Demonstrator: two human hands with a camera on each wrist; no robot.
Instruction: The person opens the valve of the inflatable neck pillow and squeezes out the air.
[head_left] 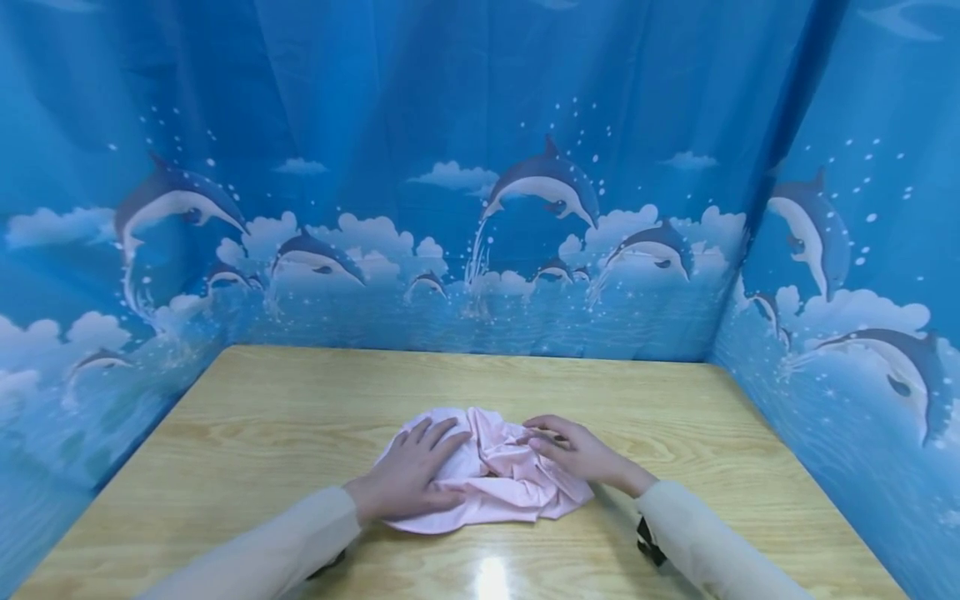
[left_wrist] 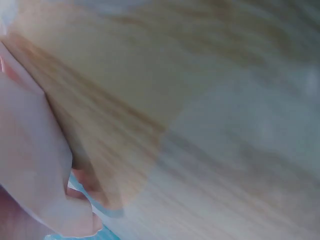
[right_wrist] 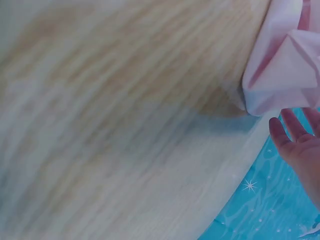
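Observation:
A crumpled pale pink cloth (head_left: 498, 492) lies bunched on the wooden table; its exact kind is not clear. My left hand (head_left: 416, 471) rests flat over its left side with fingers spread. At the right side, my right hand (head_left: 577, 452) touches the folds, its fingers and thumb loosely bent and apart. The left wrist view has a fold of the cloth (left_wrist: 35, 155) along its left edge. In the right wrist view a corner of the cloth (right_wrist: 285, 75) appears above a hand's spread fingers (right_wrist: 285, 137).
The wood-grain table (head_left: 285, 400) extends around the cloth. Blue curtains (head_left: 420, 100) printed with dolphins and clouds stand along its back, left and right edges. A bright light reflection shows on the table near the front.

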